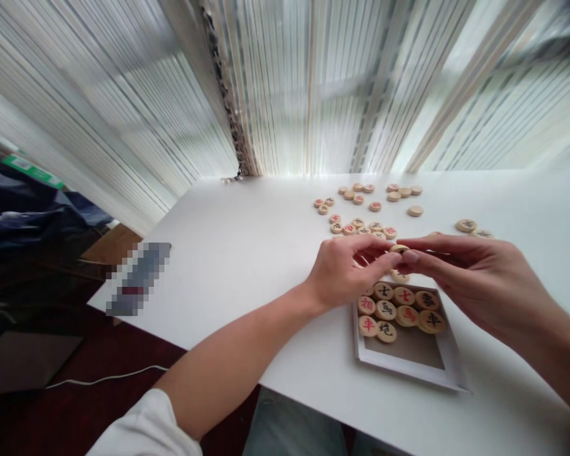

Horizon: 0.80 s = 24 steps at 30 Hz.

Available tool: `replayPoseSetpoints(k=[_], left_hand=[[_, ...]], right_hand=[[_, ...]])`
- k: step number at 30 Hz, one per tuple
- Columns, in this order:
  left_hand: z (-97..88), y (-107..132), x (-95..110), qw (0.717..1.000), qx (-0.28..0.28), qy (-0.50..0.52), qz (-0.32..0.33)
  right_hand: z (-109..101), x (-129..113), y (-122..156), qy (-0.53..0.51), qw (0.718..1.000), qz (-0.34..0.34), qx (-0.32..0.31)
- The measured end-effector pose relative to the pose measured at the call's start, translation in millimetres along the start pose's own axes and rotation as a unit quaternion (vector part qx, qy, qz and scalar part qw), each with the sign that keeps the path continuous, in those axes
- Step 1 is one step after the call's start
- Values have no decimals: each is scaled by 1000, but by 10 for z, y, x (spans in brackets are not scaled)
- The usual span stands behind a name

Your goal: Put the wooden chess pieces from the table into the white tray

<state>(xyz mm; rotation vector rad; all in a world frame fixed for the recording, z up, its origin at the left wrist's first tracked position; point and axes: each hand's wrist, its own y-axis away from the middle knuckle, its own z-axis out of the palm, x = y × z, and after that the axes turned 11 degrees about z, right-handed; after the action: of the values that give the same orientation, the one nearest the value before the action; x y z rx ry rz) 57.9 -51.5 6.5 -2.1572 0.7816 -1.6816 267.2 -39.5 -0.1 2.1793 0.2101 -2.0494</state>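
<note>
Between the fingertips of both hands is a round wooden Chinese chess piece (399,249), held tilted above the far edge of a shallow open box (403,373). My left hand (344,269) pinches it from the left, my right hand (475,272) from the right. Inside the box lie several xiangqi pieces in rows, marked with red or black characters, such as a black-marked piece (386,332); some look stacked. The near part of the box bottom shows bare. Just beyond the box, a loose piece (400,276) lies partly under the hands.
More chess pieces (375,206) are scattered over the far side of the white table (218,266), with a few at the right (466,225). A pixelated flat object (140,278) rests at the left edge. Striped curtains (275,88) hang behind. A white cable (109,377) runs along the floor.
</note>
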Motion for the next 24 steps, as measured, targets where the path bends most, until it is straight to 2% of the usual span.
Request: replayPoseSetpoints(k=[7, 13, 24], left_hand=[[15, -14, 61, 998, 16, 56, -28], [8, -31, 92, 992, 31, 114, -44], [-51, -71, 145, 990, 28, 129, -55]], right_hand=[[18, -64, 16, -35, 999, 32, -13], [69, -147, -19, -99, 993, 40, -58], [96, -153, -66, -190, 974, 79, -92]])
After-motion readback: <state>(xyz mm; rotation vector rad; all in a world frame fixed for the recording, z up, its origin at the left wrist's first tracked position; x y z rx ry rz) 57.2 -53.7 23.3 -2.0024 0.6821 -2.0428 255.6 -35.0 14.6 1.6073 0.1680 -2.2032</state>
